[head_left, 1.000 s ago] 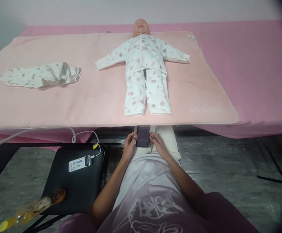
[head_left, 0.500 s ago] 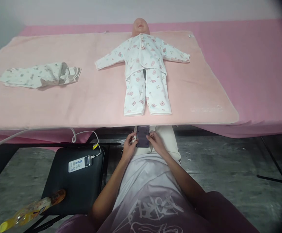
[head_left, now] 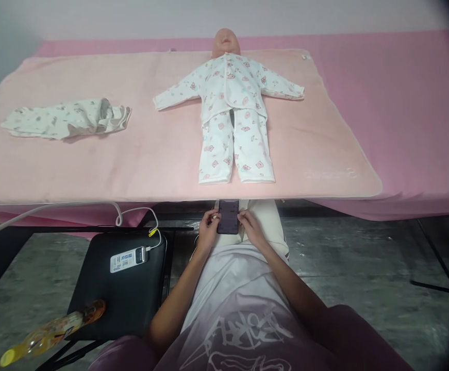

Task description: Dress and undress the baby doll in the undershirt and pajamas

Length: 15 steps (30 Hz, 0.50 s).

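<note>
Fingers [head_left: 211,213] of left hand [head_left: 207,231] and right hand [head_left: 252,230] hold the phone [head_left: 228,218], right thumb [head_left: 241,217] back at its edge.

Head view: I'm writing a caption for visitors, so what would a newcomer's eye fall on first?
Most likely the doll's head at upper middle, above a white printed outfit with sleeves spread on the pink mat. Next, the phone between the left hand and right hand, below the mat's near edge. Then the yellow-capped bottle at lower left.
</note>
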Each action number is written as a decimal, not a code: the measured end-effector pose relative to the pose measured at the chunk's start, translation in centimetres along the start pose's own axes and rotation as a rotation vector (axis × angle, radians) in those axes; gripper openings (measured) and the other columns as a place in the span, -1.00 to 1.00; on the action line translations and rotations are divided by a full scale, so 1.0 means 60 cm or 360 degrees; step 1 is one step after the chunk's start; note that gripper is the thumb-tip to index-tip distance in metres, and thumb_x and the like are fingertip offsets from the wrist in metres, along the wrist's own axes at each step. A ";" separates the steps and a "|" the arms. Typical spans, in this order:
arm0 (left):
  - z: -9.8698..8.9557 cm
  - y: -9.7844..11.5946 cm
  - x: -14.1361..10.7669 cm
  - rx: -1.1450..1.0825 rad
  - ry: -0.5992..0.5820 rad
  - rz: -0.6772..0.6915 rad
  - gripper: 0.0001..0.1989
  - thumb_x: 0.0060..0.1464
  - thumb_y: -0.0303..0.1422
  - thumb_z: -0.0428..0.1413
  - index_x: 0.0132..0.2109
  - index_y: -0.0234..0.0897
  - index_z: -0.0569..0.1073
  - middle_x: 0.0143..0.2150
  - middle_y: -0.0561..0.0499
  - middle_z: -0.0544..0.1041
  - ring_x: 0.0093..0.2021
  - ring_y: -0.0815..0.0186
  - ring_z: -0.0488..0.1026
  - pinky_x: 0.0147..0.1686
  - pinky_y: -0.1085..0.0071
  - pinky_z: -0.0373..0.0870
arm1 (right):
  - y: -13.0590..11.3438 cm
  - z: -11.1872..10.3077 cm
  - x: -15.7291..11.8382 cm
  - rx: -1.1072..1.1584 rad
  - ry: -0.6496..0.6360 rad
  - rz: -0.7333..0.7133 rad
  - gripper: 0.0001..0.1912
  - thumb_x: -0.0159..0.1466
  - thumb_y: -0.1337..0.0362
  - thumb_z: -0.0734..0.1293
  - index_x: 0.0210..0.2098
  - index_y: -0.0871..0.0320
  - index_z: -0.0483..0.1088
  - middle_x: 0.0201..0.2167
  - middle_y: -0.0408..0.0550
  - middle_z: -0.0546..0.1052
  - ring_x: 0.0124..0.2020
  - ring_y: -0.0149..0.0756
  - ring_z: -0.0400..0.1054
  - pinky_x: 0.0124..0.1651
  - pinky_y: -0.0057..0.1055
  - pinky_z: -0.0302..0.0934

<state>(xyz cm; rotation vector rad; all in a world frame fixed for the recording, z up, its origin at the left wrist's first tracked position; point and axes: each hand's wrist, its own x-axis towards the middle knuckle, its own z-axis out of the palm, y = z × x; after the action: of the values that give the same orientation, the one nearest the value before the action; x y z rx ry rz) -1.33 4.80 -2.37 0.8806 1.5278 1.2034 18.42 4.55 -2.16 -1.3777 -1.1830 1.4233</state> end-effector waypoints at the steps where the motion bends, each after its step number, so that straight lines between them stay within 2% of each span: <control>1: -0.001 0.002 -0.001 -0.0006 -0.0013 0.0008 -0.61 0.09 -0.03 0.40 -0.07 -0.20 0.69 -0.05 -0.11 0.71 -0.05 0.14 0.57 0.11 0.24 0.48 | 0.000 -0.001 -0.002 0.0013 -0.0017 -0.0006 -0.56 0.42 -0.21 0.34 -0.22 0.04 0.38 -0.29 -0.10 0.47 -0.24 -0.16 0.37 -0.07 -0.24 0.24; 4: -0.006 0.012 -0.007 -0.0017 -0.0064 0.0028 -0.61 0.20 0.02 0.33 -0.07 -0.20 0.70 0.04 -0.14 0.72 0.13 0.06 0.58 0.27 0.18 0.44 | 0.001 -0.006 -0.009 0.0030 -0.0068 -0.0021 -0.57 0.41 -0.21 0.37 -0.17 0.04 0.41 -0.24 -0.08 0.49 -0.21 -0.15 0.37 -0.05 -0.25 0.26; 7: -0.010 0.021 -0.012 -0.0003 -0.0094 0.0031 -0.61 0.25 0.03 0.30 -0.06 -0.19 0.71 0.09 -0.15 0.72 0.22 0.01 0.57 0.37 0.14 0.38 | 0.002 -0.012 -0.018 0.0030 -0.0099 -0.0027 -0.56 0.43 -0.22 0.37 -0.15 0.04 0.42 -0.22 -0.08 0.50 -0.20 -0.17 0.37 -0.04 -0.27 0.26; 15: -0.010 0.010 -0.008 -0.0015 -0.0079 0.0045 -0.56 0.19 0.09 0.34 -0.07 -0.17 0.71 0.07 -0.14 0.72 0.16 0.01 0.58 0.29 0.15 0.45 | -0.003 -0.005 -0.007 -0.0032 -0.0062 0.0013 -0.52 0.39 -0.24 0.40 -0.27 0.05 0.38 -0.33 -0.13 0.43 -0.28 -0.21 0.32 -0.14 -0.32 0.20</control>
<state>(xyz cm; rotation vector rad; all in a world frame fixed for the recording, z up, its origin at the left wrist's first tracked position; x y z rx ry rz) -1.81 4.34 -1.64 0.9223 1.4733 1.1995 18.71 4.20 -1.86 -1.3761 -1.2210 1.4534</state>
